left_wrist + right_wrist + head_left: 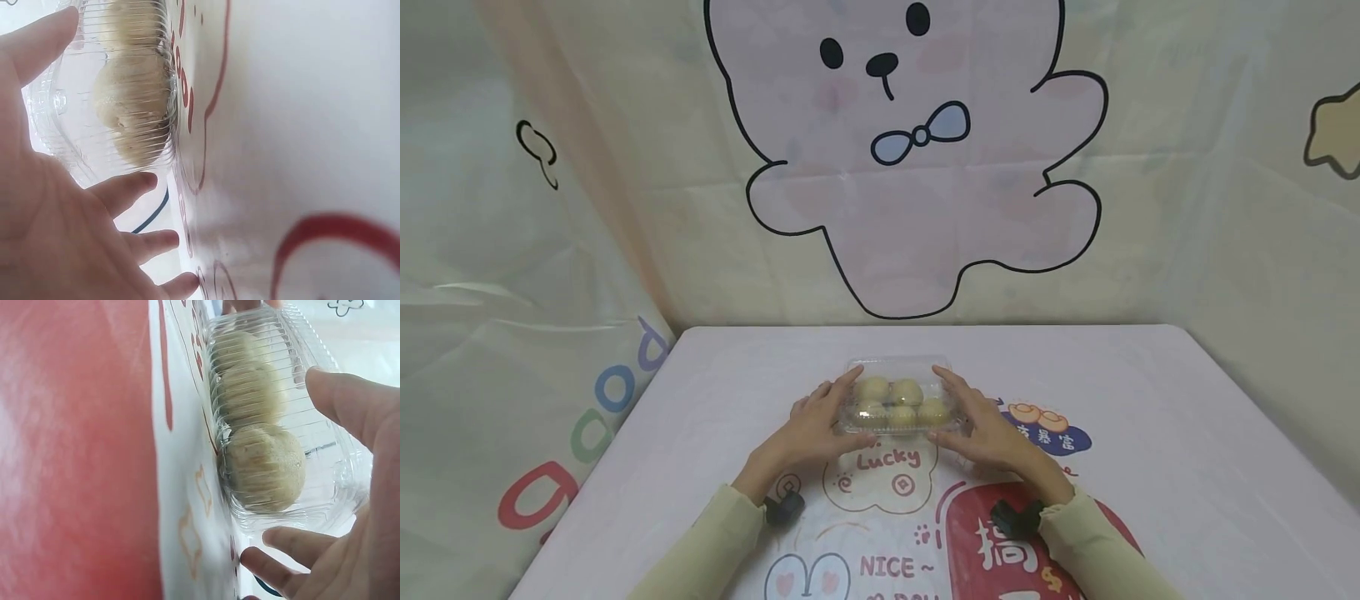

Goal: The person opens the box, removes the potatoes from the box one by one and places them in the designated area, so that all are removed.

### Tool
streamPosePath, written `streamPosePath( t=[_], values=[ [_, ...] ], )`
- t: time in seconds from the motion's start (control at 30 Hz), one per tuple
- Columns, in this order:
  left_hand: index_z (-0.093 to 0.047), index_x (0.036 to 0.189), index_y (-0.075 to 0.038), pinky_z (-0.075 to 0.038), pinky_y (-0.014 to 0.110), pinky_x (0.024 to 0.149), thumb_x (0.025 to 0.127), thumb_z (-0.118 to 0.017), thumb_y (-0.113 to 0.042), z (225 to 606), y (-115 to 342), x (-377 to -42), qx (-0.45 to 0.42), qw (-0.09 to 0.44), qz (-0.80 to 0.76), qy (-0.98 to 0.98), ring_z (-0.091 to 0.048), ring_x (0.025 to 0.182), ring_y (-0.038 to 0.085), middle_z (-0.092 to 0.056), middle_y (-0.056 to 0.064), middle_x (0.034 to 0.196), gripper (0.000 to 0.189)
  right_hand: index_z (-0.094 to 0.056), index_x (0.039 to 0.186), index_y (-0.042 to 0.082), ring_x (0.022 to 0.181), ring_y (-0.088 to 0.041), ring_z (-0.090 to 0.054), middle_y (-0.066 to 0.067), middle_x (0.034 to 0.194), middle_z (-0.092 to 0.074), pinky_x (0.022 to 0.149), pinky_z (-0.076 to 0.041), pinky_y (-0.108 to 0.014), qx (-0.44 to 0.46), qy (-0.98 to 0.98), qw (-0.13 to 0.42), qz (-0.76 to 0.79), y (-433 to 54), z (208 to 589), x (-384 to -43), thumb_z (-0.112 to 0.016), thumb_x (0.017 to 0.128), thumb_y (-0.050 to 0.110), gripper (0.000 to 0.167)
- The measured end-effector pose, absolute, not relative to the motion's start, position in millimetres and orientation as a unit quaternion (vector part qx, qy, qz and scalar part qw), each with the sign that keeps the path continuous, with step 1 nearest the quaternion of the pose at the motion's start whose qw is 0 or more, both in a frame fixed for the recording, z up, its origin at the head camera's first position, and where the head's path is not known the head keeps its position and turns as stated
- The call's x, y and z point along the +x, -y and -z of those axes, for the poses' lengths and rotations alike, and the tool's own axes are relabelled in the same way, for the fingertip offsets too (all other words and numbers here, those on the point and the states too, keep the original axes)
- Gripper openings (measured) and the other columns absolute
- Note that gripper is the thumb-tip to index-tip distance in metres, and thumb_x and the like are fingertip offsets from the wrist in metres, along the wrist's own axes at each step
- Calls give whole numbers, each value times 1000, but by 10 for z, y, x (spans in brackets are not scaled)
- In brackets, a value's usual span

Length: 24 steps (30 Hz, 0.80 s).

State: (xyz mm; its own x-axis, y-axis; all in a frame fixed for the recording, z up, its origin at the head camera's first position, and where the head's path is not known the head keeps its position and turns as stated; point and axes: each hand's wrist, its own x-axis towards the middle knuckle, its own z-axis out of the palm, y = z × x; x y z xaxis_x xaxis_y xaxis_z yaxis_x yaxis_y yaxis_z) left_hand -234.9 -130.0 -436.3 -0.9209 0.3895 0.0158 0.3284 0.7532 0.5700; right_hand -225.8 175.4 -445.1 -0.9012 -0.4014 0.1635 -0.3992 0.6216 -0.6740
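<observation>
A clear plastic clamshell box (pixel 898 364) stands on the table with several pale, round, bun-like balls (pixel 906 392) inside. My left hand (pixel 816 425) is at the box's left side, fingers spread and thumb in front. At the right side is my right hand (pixel 988 429), its fingers similarly extended. In the left wrist view, the left thumb and fingers lie along the ribbed box (pixel 69 125) without curling round it. The right wrist view has the right thumb beside the box (pixel 337 481) and loosely bent fingers at its end. Whether the fingertips touch the plastic is unclear.
The white tabletop (pixel 760 358) carries printed drawings and lettering, including a red patch (pixel 970 517) at the front right. Behind the table hangs a pale curtain (pixel 925 200) with a cartoon bear. Another curtain (pixel 512 333) borders the left side.
</observation>
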Motion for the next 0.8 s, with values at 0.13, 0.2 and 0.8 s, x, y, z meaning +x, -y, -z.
streamPosePath(
  t=[0.13,0.2,0.8],
  values=[
    [-8,161,-50,-18,68,121,81,-71,-70,4360,1300,-2347,190,51,-296,-935,-30,154,36,-40,5,164,103,-20,162,36,147,-46,-39,-14,166,-34,106,-44,-69,-222,-897,6,383,-1752,4456,-2262,-73,89,47,91],
    [-9,161,-49,-19,67,121,81,-71,-69,4360,1301,-2347,192,49,-295,-935,-34,152,35,-41,6,163,103,-20,162,37,147,-46,-39,-13,166,-34,105,-46,-68,-217,-897,9,386,-1747,4456,-2260,-73,89,48,90],
    [-11,162,-45,-17,66,123,87,-65,-64,4334,1307,-2328,194,54,-289,-936,-36,151,36,-39,8,163,94,-28,160,35,143,-45,-44,-13,163,-39,103,-47,-68,-226,-887,-2,404,-1753,4497,-2242,-68,94,42,78]
  ],
)
